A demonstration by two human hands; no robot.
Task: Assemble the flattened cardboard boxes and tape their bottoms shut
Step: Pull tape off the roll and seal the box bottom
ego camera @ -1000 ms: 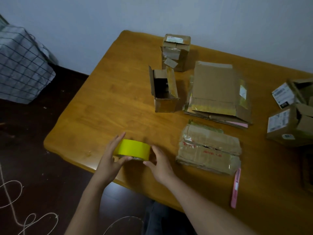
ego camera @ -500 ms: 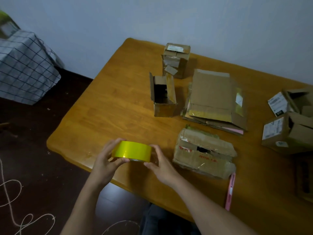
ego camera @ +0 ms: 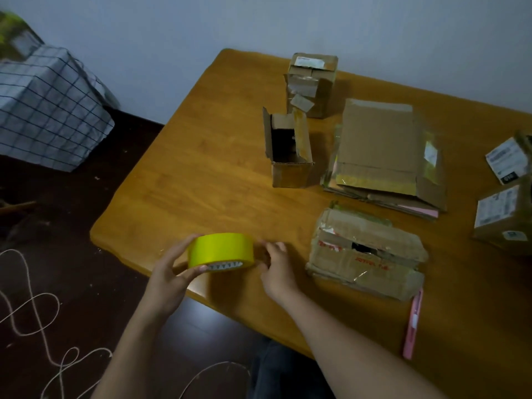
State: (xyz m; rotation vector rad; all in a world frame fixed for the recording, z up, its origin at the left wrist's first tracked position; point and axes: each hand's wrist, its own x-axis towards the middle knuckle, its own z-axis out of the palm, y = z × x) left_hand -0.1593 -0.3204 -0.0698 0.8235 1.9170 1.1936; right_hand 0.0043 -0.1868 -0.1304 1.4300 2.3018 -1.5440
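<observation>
Yellow tape roll point(ego camera: 221, 250) pinched in my left hand point(ego camera: 169, 279); right hand point(ego camera: 277, 267) fingers curled at its edge, I reckon hunting the tape end next.

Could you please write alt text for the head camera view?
A person's left hand holds a yellow tape roll above a wooden table's near edge, the right hand beside it. Beyond lie flattened cardboard boxes and an open box.

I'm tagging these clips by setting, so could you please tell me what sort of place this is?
Probably a room in a home, not a packing shop: a plain wooden table against a bare wall, a checked cloth draped over something, loose cord on the dark floor, and reused boxes.
</observation>
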